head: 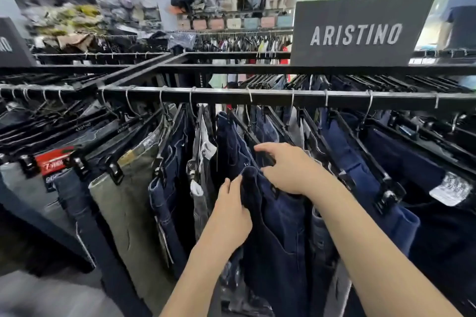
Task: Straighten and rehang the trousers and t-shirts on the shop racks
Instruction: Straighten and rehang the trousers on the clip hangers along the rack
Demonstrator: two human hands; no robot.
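Shop rack point(283, 97) full of trousers point(128, 201) — left hand point(231, 211) pinches dark blue jeans point(278, 226) at the waist, right hand point(286, 170) fingers point(268, 148) curl round their black hanger point(248, 132).

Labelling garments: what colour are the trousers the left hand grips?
They are dark navy blue denim trousers, shown best in the head view.
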